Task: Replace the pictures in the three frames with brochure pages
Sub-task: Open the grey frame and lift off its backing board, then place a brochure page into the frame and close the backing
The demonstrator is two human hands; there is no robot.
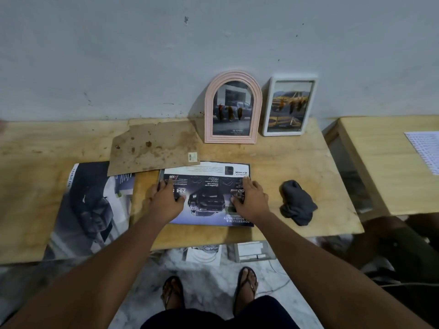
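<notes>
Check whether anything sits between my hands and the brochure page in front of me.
Nothing visible does: the left hand and right hand both rest directly on the brochure page. The grey cloth lies apart on its right.

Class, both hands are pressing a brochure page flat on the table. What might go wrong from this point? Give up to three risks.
1. The brochure page under the left hand and right hand may crease or shift crooked while pressed.
2. The open brochure reaches the front edge of the table and might slide off.
3. The pink frame and white frame stand propped against the wall; a knock to the table might topple them.
</notes>
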